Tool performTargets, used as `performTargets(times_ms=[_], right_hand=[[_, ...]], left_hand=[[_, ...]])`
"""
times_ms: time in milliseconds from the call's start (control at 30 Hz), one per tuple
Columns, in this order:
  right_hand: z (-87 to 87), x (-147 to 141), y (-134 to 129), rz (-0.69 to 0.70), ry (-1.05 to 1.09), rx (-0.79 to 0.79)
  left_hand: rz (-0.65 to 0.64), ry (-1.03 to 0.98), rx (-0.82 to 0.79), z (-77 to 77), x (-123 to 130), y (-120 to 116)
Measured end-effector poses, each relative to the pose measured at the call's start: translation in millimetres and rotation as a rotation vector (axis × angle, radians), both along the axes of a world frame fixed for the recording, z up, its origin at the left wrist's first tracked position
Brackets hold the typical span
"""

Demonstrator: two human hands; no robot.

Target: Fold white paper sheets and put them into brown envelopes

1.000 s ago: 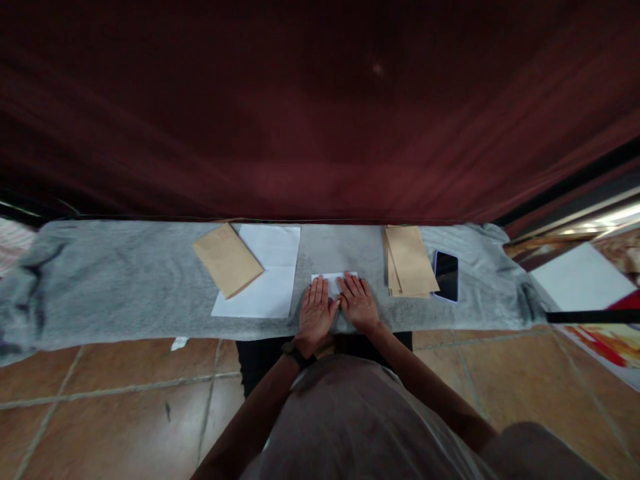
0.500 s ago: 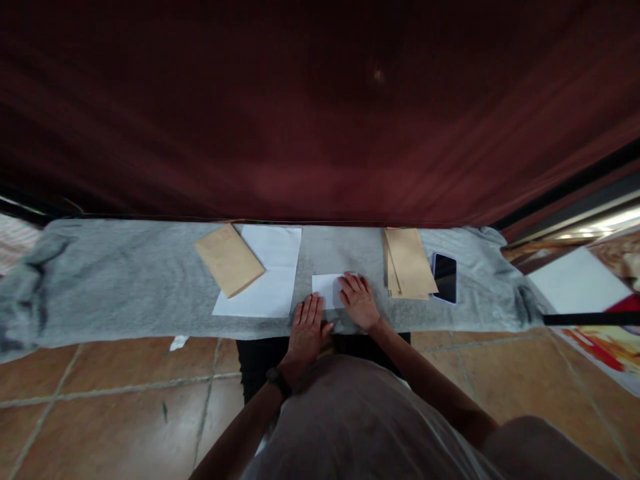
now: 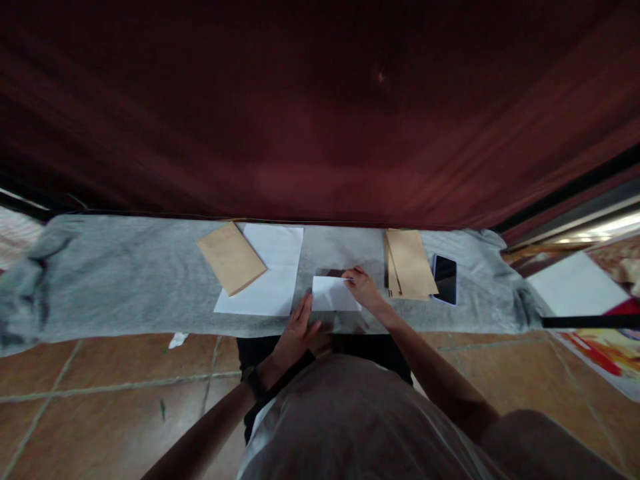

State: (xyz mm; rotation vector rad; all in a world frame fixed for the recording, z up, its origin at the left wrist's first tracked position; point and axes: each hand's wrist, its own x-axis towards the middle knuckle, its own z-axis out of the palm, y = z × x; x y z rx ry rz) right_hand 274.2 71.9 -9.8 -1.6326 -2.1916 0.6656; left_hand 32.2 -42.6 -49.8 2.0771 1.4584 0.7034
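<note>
main thing I'd worry about here is the small white paper [image 3: 329,295] going skew; the right hand [image 3: 365,291] only has it by one corner, up around 2 o'clock, thumb and fingers pinched narrow on the edge, so a tug there could swing the whole piece round; the left hand [image 3: 294,330] is down by its 8 o'clock corner, fingers stretched out fairly close together, thumb apart, gripping nothing; can't tell whether those fingertips touch the paper or rest just beside it, and if nothing's pinning it I'd guess it could slide on that grey cloth-covered tabletop [image 3: 125,280]; squeezing too hard might also crease the pinched corner

as for looks: plain white, neat little rectangle, longer side to side, edges pretty straight, no markings I can make out; seems folded, but I can't count the layers; the shadow along its 12 o'clock edge suggests that side is lifted a bit; it's right in front of the person, between the two hands; at its 9 o'clock there's a larger white sheet [image 3: 280,293] with a brown envelope [image 3: 233,259] lying partly over it, then a stack of brown envelopes [image 3: 414,267] between 2 and 3 o'clock, and a phone [image 3: 445,279] beyond those at 3 o'clock
</note>
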Motion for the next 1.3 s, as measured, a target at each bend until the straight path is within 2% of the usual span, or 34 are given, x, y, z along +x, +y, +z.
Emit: performTargets(times_ms=[67,167,267,333,400,467,633,733,833,967,1067,1167,1300], right_hand=[[12.0,4.6,-2.3,0.034,0.100,-0.002],[34.6,8.4,-9.3,0.089,0.335,0.062],[54.2,8.0,-17.6,0.114,0.400,0.245],[58.2,8.2,-24.0,0.140,0.341,0.374],[51.1,10.6,-31.7,0.183,0.246,0.461],[34.1,15.1,-40.9,0.233,0.146,0.495],[-18.4,27.2,-66.4,0.275,0.036,0.510],[-35.9,30.1,-78.8,0.279,0.031,0.488],[-44.1,28.8,-86.3,0.304,0.041,0.482],[-51.4,23.0,-90.3,0.301,0.046,0.427],[-53.3,19.6,-91.2,0.285,0.069,0.388],[-49.7,18.5,-91.5,0.294,0.110,0.369],[-41.5,16.5,-90.5,0.279,0.134,0.347]], left_hand=[[0.122,-0.151,-0.007,2.8,-4.7,9.7],[0.261,-0.299,-0.004,16.6,-4.4,28.8],[0.302,-0.360,0.071,35.6,1.7,46.3],[0.264,-0.345,0.152,43.8,3.8,54.6],[0.182,-0.271,0.225,45.5,2.7,60.0],[0.108,-0.167,0.273,41.2,-0.3,63.3],[-0.046,0.011,0.295,20.9,-1.4,66.5],[-0.137,0.032,0.287,10.5,1.7,69.3],[-0.209,0.064,0.260,4.1,0.0,74.6],[-0.295,0.132,0.181,2.8,-9.1,79.3],[-0.254,0.150,0.139,4.6,-7.4,71.4],[-0.144,0.185,0.133,4.4,11.4,51.2],[-0.149,0.358,0.138,-2.2,44.6,21.7]])
